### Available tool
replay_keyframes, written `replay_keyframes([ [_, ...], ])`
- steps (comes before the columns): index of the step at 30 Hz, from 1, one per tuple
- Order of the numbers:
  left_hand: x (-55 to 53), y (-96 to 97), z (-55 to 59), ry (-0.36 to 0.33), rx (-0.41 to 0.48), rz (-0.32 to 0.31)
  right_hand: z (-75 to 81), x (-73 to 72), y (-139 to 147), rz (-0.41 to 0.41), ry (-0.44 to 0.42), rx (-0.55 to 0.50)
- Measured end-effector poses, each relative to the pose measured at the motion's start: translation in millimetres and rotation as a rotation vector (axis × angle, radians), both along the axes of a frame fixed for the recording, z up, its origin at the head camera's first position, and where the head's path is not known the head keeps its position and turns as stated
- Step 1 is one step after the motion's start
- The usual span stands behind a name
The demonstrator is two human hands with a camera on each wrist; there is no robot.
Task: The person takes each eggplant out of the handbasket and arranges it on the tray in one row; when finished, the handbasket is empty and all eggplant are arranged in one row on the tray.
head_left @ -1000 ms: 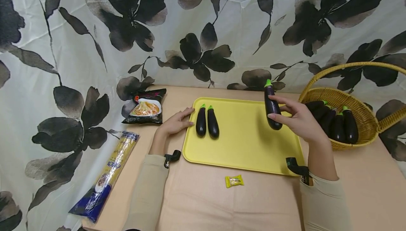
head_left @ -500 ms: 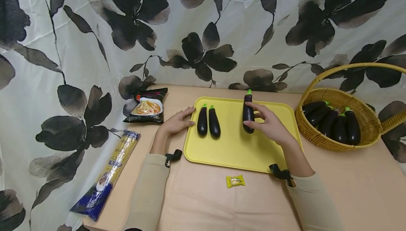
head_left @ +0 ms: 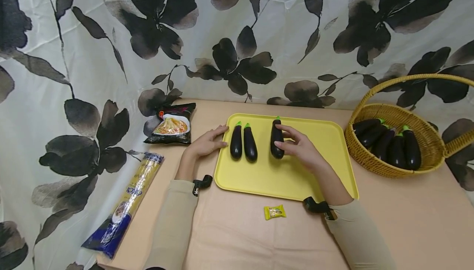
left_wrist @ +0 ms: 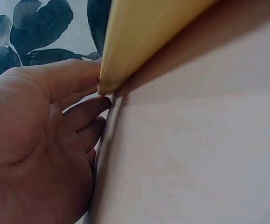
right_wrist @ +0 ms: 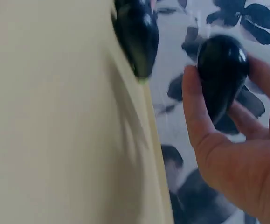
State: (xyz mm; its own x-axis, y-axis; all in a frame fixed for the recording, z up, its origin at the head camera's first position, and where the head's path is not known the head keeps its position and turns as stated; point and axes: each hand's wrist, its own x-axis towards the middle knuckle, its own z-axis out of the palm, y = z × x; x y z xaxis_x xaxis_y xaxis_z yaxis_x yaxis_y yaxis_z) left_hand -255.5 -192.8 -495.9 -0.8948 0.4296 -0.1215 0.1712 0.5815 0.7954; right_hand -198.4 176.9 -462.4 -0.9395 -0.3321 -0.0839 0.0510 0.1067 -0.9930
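My right hand (head_left: 299, 147) holds a dark purple eggplant (head_left: 276, 139) between thumb and fingers, over the middle of the yellow tray (head_left: 292, 179). In the right wrist view the same eggplant (right_wrist: 222, 65) stands apart from the tray surface. Two more eggplants, one on the left (head_left: 235, 141) and one beside it (head_left: 250, 143), lie side by side at the tray's left end, green stems pointing away. My left hand (head_left: 205, 143) touches the tray's left rim with its fingers loosely extended. The left wrist view shows its thumb and fingertips at the tray edge (left_wrist: 125, 51).
A wicker basket (head_left: 431, 161) with several eggplants (head_left: 385, 143) and a tall handle stands right of the tray. At left are a black noodle packet (head_left: 171, 125) and a long pasta bag (head_left: 124, 206). A small yellow wrapped packet (head_left: 275, 212) lies in front of the tray.
My right hand has carried the eggplant leftward from the tray's right side to its middle, and lower towards the tray. My left hand has stayed at the rim.
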Motion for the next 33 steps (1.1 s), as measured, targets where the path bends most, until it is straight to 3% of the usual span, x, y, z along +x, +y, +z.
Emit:
replay_keyframes([
  [6, -0.8, 0.7, -0.2, -0.002, 0.006, -0.005, -18.0, -2.3, -10.9, 0.004, 0.011, -0.013],
  [15, -0.1, 1.1, 1.6, -0.009, -0.003, 0.001, -36.9, -3.4, -14.5, 0.010, 0.186, 0.198],
  [33, -0.6, 0.9, 0.4, -0.009, 0.012, -0.002, -39.8, -3.8, -15.6, 0.073, 0.173, 0.288],
])
